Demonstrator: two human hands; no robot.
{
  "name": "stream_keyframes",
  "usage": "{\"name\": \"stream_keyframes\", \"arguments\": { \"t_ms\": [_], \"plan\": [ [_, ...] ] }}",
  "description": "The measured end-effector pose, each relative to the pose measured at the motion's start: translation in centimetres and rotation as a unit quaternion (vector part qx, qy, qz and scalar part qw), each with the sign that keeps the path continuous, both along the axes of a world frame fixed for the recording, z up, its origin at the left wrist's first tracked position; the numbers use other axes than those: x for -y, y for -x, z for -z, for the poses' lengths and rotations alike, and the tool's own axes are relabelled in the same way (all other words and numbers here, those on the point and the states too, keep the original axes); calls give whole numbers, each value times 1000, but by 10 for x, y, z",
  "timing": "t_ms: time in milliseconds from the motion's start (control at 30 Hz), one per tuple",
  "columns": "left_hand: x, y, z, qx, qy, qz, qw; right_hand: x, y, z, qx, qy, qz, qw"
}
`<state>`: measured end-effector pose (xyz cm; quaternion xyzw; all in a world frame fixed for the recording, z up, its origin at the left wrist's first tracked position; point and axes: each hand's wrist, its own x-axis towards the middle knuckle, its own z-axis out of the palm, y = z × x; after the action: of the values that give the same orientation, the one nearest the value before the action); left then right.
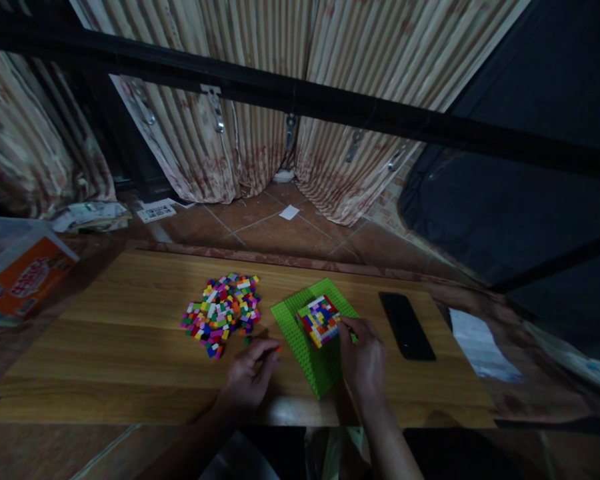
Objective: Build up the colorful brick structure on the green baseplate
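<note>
A green baseplate point(290, 313) lies on the wooden table point(130, 347), with a multicoloured block of small bricks point(319, 321) built on it. My right hand point(363, 357) rests on the plate's right side, its fingertips touching the block's right edge. My left hand point(250, 377) lies on the table left of the plate, its fingers pinched on a small orange brick point(278, 348). A loose pile of small coloured bricks point(221, 311) sits beyond my left hand.
A black phone point(407, 325) lies right of the baseplate. An orange box point(23, 277) stands at the table's left end. White paper point(477, 343) lies at the right end. Curtains and a tiled floor lie beyond the far edge.
</note>
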<state>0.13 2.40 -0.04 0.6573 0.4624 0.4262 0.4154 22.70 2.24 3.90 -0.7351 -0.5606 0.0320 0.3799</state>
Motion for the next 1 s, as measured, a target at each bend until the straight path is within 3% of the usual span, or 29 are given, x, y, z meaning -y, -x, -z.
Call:
{"name": "stream_keyframes", "arguments": {
  "t_ms": [200,367,467,633,867,1000],
  "plan": [
    [0,1,-2,-13,-4,6,1000,-8,-2,0,-31,-2,14,999],
    [1,0,-6,-3,-9,9,1000,-14,-5,5,-169,8,47,984],
    [1,0,-8,-9,-6,10,1000,-19,-6,11,-292,14,84,953],
    [1,0,-7,-26,1,9,1000,-27,-6,16,-473,-3,87,877],
    [0,1,0,-24,-5,11,1000,-28,-6,14,-512,11,85,855],
    [-1,2,-2,-22,-1,9,1000,-29,-5,15,-501,3,87,861]
  ]
}}
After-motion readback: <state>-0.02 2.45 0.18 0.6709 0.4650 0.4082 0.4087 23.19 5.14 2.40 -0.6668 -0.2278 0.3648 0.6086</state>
